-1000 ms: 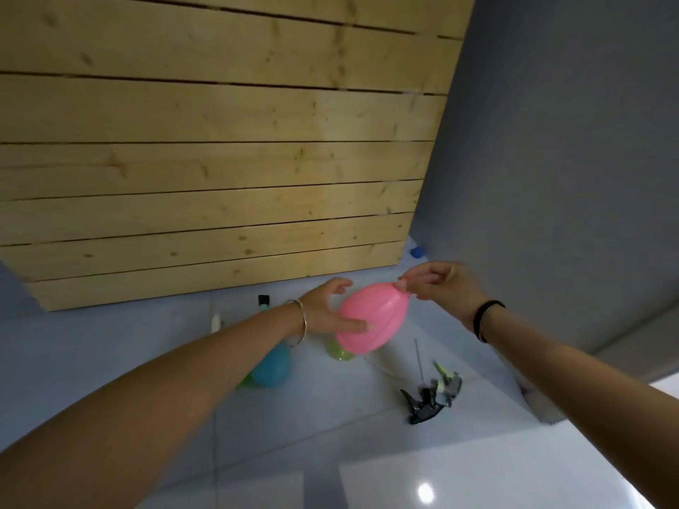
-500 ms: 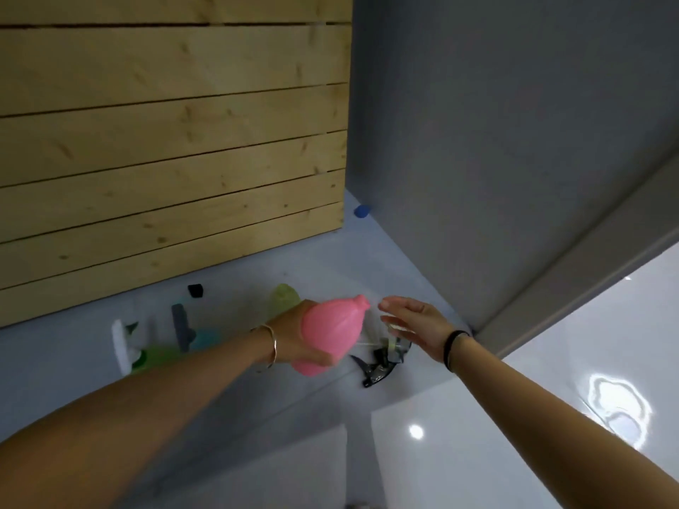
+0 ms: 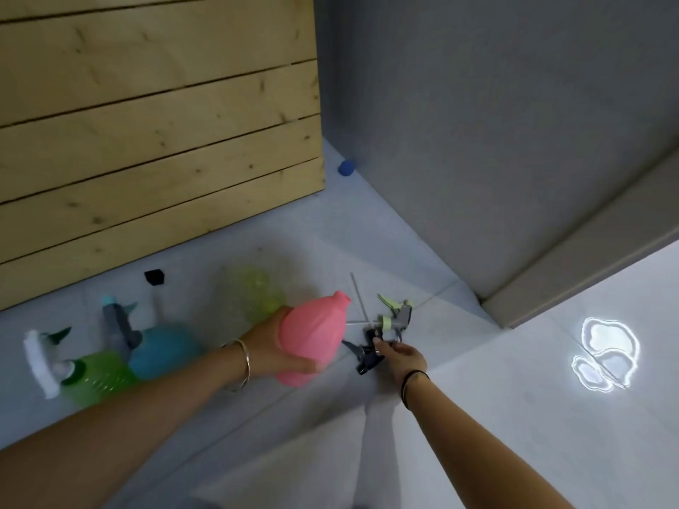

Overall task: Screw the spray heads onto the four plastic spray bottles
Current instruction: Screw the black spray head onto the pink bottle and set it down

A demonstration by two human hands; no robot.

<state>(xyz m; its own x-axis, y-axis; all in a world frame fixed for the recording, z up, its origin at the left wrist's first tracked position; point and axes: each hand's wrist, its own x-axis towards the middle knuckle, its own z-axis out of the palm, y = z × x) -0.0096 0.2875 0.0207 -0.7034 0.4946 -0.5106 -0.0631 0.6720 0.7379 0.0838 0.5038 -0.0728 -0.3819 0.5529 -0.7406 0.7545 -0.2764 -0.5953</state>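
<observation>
My left hand (image 3: 270,343) grips a pink spray bottle (image 3: 316,347) with no head, its open neck tilted up to the right. Just right of it, my right hand (image 3: 402,358) is down on the floor with its fingers closed on a dark spray head (image 3: 363,358). A grey and pale-green spray head (image 3: 395,317) with a thin tube lies just behind it. A yellow-green bottle (image 3: 257,295) without a head stands behind the pink one. At the left, a blue bottle (image 3: 161,347) and a green bottle (image 3: 95,376) carry heads.
A wooden plank wall (image 3: 158,141) rises behind the bottles and a grey wall (image 3: 477,141) closes the right side, with a skirting ledge below. A small black piece (image 3: 154,277) and a blue cap (image 3: 346,167) lie on the glossy tiled floor.
My right hand left the pink bottle's neck, dropped to the floor and closed on the dark spray head. The view swung down and to the right; the left hand kept the pink bottle.
</observation>
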